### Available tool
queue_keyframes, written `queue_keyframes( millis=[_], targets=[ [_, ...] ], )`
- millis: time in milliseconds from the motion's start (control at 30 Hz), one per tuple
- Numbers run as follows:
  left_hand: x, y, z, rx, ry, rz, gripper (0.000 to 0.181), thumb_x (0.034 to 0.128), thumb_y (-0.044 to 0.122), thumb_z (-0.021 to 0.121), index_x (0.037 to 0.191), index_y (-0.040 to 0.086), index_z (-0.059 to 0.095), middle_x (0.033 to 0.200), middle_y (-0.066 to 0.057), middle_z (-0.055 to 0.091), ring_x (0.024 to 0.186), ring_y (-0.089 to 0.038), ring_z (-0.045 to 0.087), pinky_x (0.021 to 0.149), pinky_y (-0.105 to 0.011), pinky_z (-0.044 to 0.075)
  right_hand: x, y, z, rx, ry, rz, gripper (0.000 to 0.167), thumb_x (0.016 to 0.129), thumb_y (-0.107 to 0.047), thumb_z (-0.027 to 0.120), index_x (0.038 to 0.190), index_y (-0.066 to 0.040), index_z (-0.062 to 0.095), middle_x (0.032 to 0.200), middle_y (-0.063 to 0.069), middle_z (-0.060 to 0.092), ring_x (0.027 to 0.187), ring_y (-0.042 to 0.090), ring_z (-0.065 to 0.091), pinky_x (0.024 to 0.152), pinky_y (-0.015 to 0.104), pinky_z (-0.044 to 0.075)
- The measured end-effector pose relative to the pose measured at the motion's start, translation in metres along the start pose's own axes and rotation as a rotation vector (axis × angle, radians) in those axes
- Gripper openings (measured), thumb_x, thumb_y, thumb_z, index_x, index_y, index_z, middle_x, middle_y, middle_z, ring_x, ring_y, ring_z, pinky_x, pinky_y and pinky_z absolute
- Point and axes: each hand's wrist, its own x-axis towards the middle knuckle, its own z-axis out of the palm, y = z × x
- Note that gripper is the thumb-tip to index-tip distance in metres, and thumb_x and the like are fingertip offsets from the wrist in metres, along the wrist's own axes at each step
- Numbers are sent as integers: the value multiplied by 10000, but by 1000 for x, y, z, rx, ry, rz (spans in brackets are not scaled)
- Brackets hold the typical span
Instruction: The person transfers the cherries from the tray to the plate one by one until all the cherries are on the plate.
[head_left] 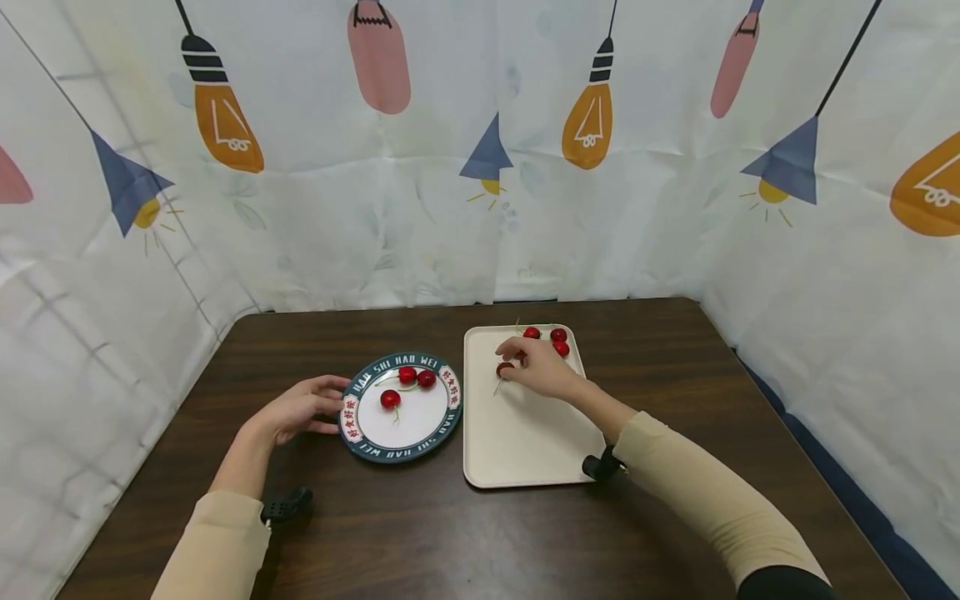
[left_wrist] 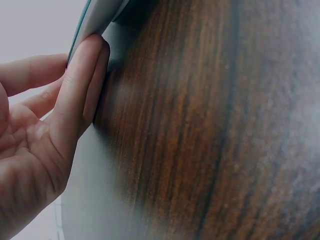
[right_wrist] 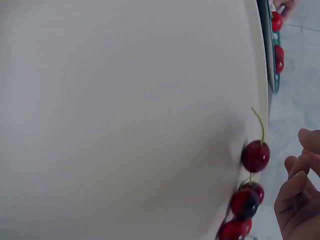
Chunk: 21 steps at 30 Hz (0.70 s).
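Observation:
A round white plate with a dark teal lettered rim bears three red cherries. My left hand rests at its left rim, fingers fairly straight; the left wrist view shows fingertips touching the plate's edge. On a cream rectangular tray lie several dark red cherries near the far edge. Over that end reaches my right hand, fingers loosely bent around a stemmed cherry. In the right wrist view a gap separates those fingertips from the cherry.
Plate and tray stand side by side on a dark wood-grain table, a narrow strip apart. Behind and beside the table hangs a white curtain printed with lamps and bulbs. Each wrist wears a black band.

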Motion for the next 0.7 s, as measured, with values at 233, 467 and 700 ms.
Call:
queue_keyframes(
  millis=[233, 467, 700],
  targets=[
    [0, 0, -1, -1, -2, 5, 598, 1030, 82, 573, 1547, -35, 296, 1322, -253, 493, 1034, -285, 616, 880, -442, 598, -12, 15, -20, 9, 63, 16, 295, 933, -82, 749, 1208, 5, 690, 1104, 143, 693, 965, 313, 617, 772, 367, 516],
    [3, -2, -2, -13, -18, 16, 593, 1032, 62, 563, 1539, -64, 282, 1325, -267, 508, 1011, -270, 643, 864, -448, 603, -21, 29, -35, -8, 95, 85, 303, 943, -108, 747, 1231, -37, 687, 1150, 120, 679, 1018, 319, 615, 803, 413, 523],
    [3, -3, -1, -23, -13, 23, 588, 1030, 57, 561, 1536, -65, 288, 1312, -261, 512, 1006, -268, 641, 862, -447, 604, -26, 40, -43, -20, 117, 153, 307, 949, -104, 740, 1242, -35, 683, 1139, 112, 689, 933, 276, 605, 747, 374, 519]
  ],
)
